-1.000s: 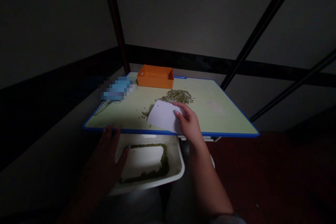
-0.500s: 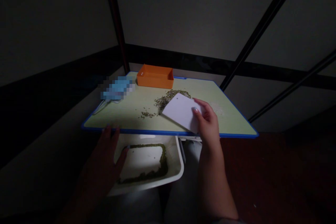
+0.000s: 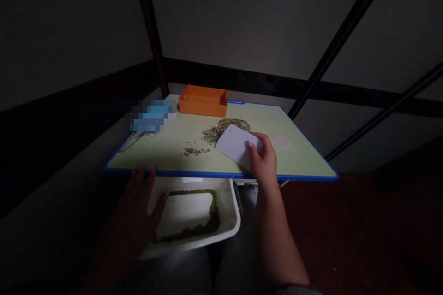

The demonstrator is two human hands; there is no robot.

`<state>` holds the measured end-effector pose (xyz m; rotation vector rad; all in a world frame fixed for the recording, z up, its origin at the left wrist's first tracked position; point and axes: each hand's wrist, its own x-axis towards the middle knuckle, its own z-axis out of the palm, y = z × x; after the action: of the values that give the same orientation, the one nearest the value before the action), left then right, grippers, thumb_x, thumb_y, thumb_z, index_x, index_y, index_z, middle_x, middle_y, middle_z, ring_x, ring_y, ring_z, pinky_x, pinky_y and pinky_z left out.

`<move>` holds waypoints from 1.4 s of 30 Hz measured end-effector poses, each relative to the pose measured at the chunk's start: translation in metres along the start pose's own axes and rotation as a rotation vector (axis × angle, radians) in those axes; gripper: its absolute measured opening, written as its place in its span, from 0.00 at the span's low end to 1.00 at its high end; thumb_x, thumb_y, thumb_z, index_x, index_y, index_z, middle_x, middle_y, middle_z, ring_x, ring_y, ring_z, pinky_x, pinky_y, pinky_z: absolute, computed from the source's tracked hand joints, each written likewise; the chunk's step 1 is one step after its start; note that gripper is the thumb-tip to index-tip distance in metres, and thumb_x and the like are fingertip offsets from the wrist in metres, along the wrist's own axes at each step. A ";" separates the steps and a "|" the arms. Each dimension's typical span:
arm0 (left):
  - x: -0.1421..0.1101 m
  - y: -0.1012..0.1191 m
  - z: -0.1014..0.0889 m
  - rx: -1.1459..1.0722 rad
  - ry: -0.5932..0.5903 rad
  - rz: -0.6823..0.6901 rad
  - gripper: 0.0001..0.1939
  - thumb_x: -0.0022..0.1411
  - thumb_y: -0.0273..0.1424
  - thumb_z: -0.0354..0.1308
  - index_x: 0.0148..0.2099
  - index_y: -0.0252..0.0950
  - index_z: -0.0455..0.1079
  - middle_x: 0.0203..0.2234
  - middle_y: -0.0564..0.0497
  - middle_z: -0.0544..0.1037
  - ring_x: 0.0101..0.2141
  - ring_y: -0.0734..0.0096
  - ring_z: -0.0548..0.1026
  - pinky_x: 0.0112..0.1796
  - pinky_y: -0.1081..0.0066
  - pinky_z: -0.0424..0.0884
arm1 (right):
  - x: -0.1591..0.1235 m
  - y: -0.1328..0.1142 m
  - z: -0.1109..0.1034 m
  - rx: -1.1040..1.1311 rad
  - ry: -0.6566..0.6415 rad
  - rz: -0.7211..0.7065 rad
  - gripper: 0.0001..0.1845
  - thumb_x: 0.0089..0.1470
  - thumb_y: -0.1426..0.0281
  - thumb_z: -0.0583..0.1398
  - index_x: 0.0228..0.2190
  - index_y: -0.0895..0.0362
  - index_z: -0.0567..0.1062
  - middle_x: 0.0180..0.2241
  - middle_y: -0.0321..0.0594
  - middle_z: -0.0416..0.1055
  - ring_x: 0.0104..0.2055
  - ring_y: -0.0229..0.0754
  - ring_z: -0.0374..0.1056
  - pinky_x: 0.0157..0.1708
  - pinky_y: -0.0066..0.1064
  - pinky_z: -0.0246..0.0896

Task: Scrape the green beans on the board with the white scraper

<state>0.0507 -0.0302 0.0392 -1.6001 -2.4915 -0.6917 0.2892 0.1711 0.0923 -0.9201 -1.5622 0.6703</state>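
Note:
A flat white scraper card (image 3: pixel 233 145) with a small hole in one corner is pinched in my right hand (image 3: pixel 265 156), thumb on top. Its left edge is beside a pile of green-brown seeds or flakes (image 3: pixel 226 126) on the pale green board (image 3: pixel 166 156). A smaller scatter of the same bits (image 3: pixel 194 151) lies left of the card. My left hand (image 3: pixel 143 198), fingers apart, is at the board's front edge, over the left side of a white tub (image 3: pixel 233 221). Green material (image 3: pixel 213 221) lines the tub's floor edges.
An orange open box (image 3: pixel 204 106) stands at the back of the board. A blurred-out blue item (image 3: pixel 152 115) with a white cord lies at the left. Pale crumbs (image 3: pixel 283 143) lie on the right part. Blue trim edges the board; a panelled wall rises behind.
My right hand has shifted left a little with the scraper card, which now lies lower and flatter near the pile. My left hand stays nearly in place.

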 end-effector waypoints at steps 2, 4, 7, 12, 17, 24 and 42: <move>0.000 0.000 0.000 0.003 -0.002 -0.004 0.38 0.63 0.50 0.38 0.69 0.33 0.49 0.70 0.38 0.46 0.69 0.54 0.46 0.65 0.52 0.54 | 0.000 0.000 0.003 0.004 -0.010 -0.009 0.13 0.55 0.69 0.57 0.43 0.53 0.73 0.43 0.42 0.76 0.44 0.46 0.70 0.46 0.39 0.64; 0.000 0.001 0.000 0.005 -0.002 -0.001 0.37 0.64 0.49 0.39 0.69 0.33 0.49 0.70 0.39 0.46 0.69 0.55 0.46 0.65 0.52 0.54 | 0.001 -0.001 0.005 0.010 -0.015 -0.010 0.13 0.54 0.69 0.57 0.42 0.53 0.73 0.43 0.42 0.76 0.44 0.46 0.71 0.46 0.38 0.64; -0.001 0.002 0.000 -0.002 0.008 0.012 0.37 0.64 0.49 0.40 0.68 0.33 0.49 0.70 0.38 0.45 0.69 0.54 0.46 0.65 0.52 0.54 | 0.002 -0.001 0.006 0.022 -0.024 0.002 0.13 0.54 0.69 0.57 0.42 0.53 0.73 0.43 0.42 0.76 0.44 0.46 0.71 0.46 0.39 0.65; -0.002 0.001 0.000 -0.011 0.021 0.019 0.35 0.64 0.47 0.42 0.69 0.37 0.49 0.70 0.40 0.46 0.69 0.53 0.47 0.64 0.51 0.55 | 0.002 0.000 0.005 0.070 -0.056 0.018 0.12 0.54 0.69 0.58 0.42 0.53 0.73 0.44 0.42 0.76 0.45 0.46 0.71 0.48 0.40 0.64; -0.002 0.002 0.000 -0.011 0.019 0.022 0.36 0.63 0.47 0.43 0.69 0.37 0.48 0.70 0.40 0.46 0.69 0.53 0.47 0.65 0.51 0.54 | 0.001 -0.003 0.003 0.091 -0.088 0.063 0.12 0.53 0.68 0.59 0.41 0.53 0.73 0.44 0.43 0.76 0.46 0.48 0.70 0.48 0.42 0.64; -0.001 0.003 -0.002 -0.006 0.011 0.010 0.36 0.64 0.48 0.40 0.68 0.35 0.50 0.70 0.39 0.47 0.69 0.54 0.47 0.65 0.52 0.54 | -0.001 -0.003 0.000 0.103 -0.113 0.050 0.12 0.54 0.68 0.59 0.41 0.52 0.73 0.43 0.42 0.76 0.44 0.47 0.70 0.46 0.40 0.65; -0.002 0.002 0.000 0.002 0.001 0.006 0.36 0.64 0.48 0.40 0.68 0.36 0.49 0.70 0.39 0.47 0.69 0.55 0.47 0.65 0.53 0.54 | -0.003 -0.004 -0.003 0.095 -0.100 0.022 0.12 0.55 0.67 0.59 0.42 0.52 0.73 0.43 0.41 0.75 0.43 0.45 0.70 0.42 0.37 0.65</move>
<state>0.0532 -0.0313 0.0391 -1.6062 -2.4846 -0.6886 0.2915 0.1660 0.0945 -0.8455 -1.5956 0.8100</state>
